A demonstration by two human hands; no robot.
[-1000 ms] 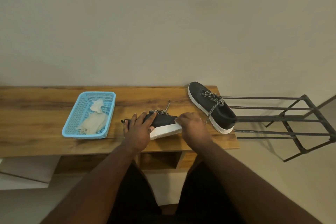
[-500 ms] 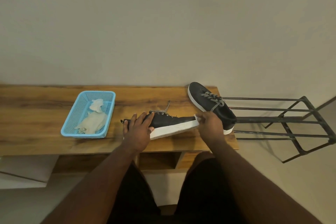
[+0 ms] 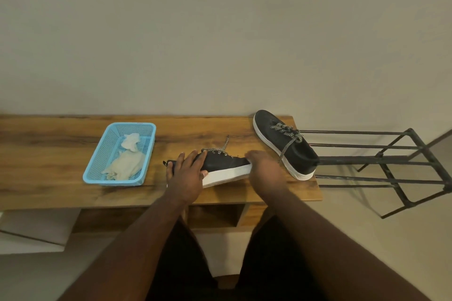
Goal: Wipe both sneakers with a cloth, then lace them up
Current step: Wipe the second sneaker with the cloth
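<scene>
A black sneaker (image 3: 225, 164) with a white sole lies tilted on its side at the front of the wooden table (image 3: 49, 154), its speckled lace loose behind it. My left hand (image 3: 187, 173) grips its heel end. At the toe end rests my right hand (image 3: 264, 168), pressed against the shoe with a sliver of white cloth (image 3: 248, 160) showing at the fingertips; the rest of the cloth is hidden under the hand. A second black sneaker (image 3: 276, 137), laced, stands upright at the table's right end.
A light blue mesh basket (image 3: 90, 171) holding pale cloths (image 3: 127, 164) sits to the left of the shoe. Beyond the table's right edge stands a black metal rack (image 3: 381, 159). A wall runs directly behind the table.
My right hand slid right along the shoe to the toe, then came back a little to the left. The left hand and the other sneaker stayed put.
</scene>
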